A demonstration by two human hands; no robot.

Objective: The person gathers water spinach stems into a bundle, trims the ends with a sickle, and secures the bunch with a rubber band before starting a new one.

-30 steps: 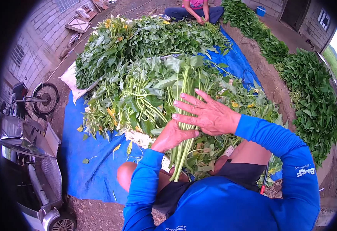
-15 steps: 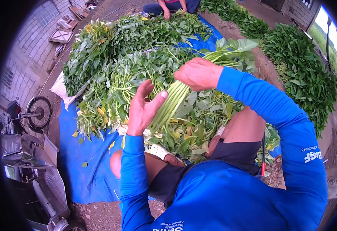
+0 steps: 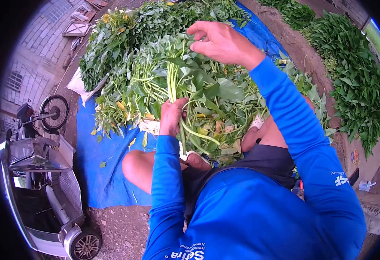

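Observation:
My left hand (image 3: 171, 116) is closed around a few long green stems of leafy greens that look like water spinach (image 3: 171, 82). The stems stand nearly upright in the fist, leaves at the top, with cut ends poking out below toward my feet. Up and to the right, my right hand (image 3: 224, 43) hovers over the pile with fingers curved and apart, and I see nothing in it. Beneath both hands spreads a heap of the same greens (image 3: 142, 69), some leaves yellowed.
A blue tarp (image 3: 107, 173) lies under the heap. More greens (image 3: 350, 73) are laid out in a row on the right. A motorcycle with a sidecar (image 3: 47, 173) stands at the left, near a block wall (image 3: 34, 56). A white sack (image 3: 79, 86) sits by the heap.
The thick bunch in my right hand is no longer there. That hand has opened and risen. My left hand, open before, has closed on a few stems. My view has tilted down.

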